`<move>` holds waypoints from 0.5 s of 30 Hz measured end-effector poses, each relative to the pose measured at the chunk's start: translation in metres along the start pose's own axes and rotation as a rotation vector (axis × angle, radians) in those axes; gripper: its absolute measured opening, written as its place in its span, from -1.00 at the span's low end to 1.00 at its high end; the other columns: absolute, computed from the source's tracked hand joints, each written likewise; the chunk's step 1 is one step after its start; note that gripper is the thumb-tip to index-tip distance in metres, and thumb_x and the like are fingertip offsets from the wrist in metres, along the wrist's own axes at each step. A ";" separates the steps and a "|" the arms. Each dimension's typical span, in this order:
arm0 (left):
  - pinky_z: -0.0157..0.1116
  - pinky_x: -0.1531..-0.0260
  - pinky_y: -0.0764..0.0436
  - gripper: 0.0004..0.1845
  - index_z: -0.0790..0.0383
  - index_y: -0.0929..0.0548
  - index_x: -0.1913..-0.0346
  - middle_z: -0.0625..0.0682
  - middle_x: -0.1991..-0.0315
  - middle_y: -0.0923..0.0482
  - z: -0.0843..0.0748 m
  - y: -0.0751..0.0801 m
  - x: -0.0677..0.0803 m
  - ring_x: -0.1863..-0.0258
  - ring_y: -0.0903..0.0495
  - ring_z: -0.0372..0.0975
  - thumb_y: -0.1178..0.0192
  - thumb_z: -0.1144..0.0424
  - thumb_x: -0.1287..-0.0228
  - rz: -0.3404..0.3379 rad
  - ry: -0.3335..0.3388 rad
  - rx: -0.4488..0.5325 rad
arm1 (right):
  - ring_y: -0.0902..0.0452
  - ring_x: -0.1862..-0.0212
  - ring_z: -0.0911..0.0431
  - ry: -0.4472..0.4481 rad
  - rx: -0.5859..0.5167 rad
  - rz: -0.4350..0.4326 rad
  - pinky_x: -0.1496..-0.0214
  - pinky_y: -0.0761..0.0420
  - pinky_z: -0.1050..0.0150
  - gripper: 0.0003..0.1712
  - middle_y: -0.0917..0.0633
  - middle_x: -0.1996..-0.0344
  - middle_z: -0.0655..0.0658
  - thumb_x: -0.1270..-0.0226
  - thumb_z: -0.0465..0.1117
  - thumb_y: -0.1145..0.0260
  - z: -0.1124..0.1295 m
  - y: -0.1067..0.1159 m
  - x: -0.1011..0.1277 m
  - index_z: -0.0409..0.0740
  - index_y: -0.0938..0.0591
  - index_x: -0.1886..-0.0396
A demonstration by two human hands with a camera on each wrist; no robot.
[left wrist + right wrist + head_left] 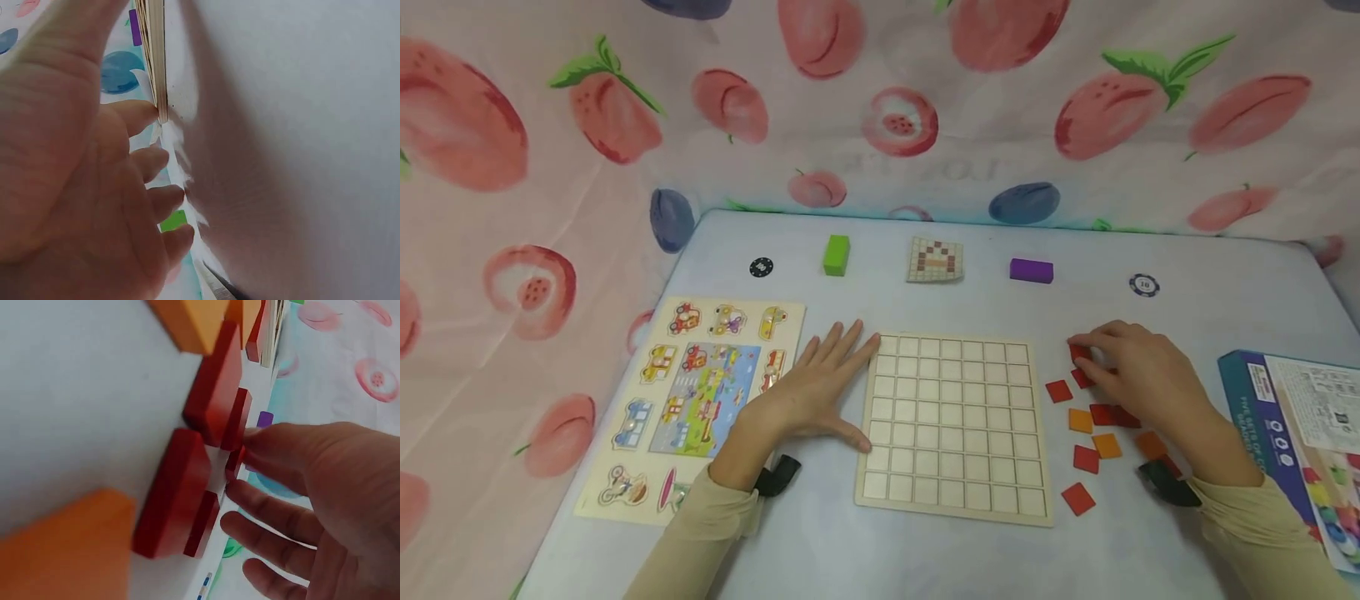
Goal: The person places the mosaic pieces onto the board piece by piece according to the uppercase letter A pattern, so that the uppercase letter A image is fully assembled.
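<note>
A wooden grid board [953, 515] lies flat in the middle of the table, its square cells bare. My left hand [812, 387] is spread beside it, with the index fingertip and thumb touching its left edge. The left wrist view shows the straight fingers [165, 200] against the board's edge [160, 62]. To the right of the board, my right hand [1138, 371] pinches a red square tile [1078, 352] between thumb and fingers. Several other red tiles [1086, 458] and orange tiles [1081, 421] are scattered beneath and in front of that hand.
A wooden vehicle puzzle [591, 500] lies at left, partly under the left arm. Along the back are a black chip [762, 267], a green block [837, 255], a pattern card [935, 260], a purple block [1032, 271] and another chip [1145, 285]. A box [1262, 417] lies far right.
</note>
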State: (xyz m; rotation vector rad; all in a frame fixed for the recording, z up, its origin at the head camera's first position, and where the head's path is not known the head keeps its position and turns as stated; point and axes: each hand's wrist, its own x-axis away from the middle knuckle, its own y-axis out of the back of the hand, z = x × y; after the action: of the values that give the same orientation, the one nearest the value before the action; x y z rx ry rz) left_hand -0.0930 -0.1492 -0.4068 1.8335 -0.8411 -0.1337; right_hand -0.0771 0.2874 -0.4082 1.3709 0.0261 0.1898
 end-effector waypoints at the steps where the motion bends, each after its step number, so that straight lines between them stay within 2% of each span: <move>1: 0.23 -0.74 0.18 0.57 0.06 0.14 -0.77 0.16 -0.80 0.38 0.000 0.000 0.000 -0.78 0.36 0.15 -0.64 -0.38 0.18 0.006 0.001 -0.003 | -0.57 -0.19 -0.39 -0.004 0.015 -0.014 -0.20 -0.62 -0.41 -0.45 -0.67 -0.19 -0.43 -0.36 -0.11 -0.53 0.000 0.000 -0.001 -0.14 -0.71 -0.31; 8: 0.24 -0.74 0.19 0.56 0.08 0.13 -0.77 0.17 -0.79 0.38 0.000 0.001 -0.002 -0.78 0.39 0.14 -0.65 -0.35 0.17 0.039 0.016 0.007 | -0.59 -0.20 -0.40 -0.012 0.042 -0.021 -0.18 -0.66 -0.36 -0.39 -0.69 -0.19 -0.44 -0.31 -0.12 -0.58 0.001 -0.002 -0.005 -0.22 -0.70 -0.30; 15: 0.27 -0.73 0.20 0.57 0.07 0.14 -0.77 0.16 -0.79 0.39 0.000 -0.001 -0.002 -0.78 0.41 0.13 -0.66 -0.35 0.17 0.041 0.034 0.019 | -0.67 -0.05 -0.31 0.011 0.041 -0.054 -0.04 -0.73 -0.27 -0.46 -0.77 -0.05 -0.40 -0.28 -0.10 -0.60 0.008 0.001 -0.011 -0.25 -0.76 -0.20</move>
State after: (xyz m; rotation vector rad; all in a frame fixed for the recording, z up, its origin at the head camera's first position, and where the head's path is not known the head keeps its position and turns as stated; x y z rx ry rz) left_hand -0.0940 -0.1481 -0.4083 1.8306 -0.8578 -0.0683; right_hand -0.0867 0.2777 -0.4067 1.4082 0.0758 0.1522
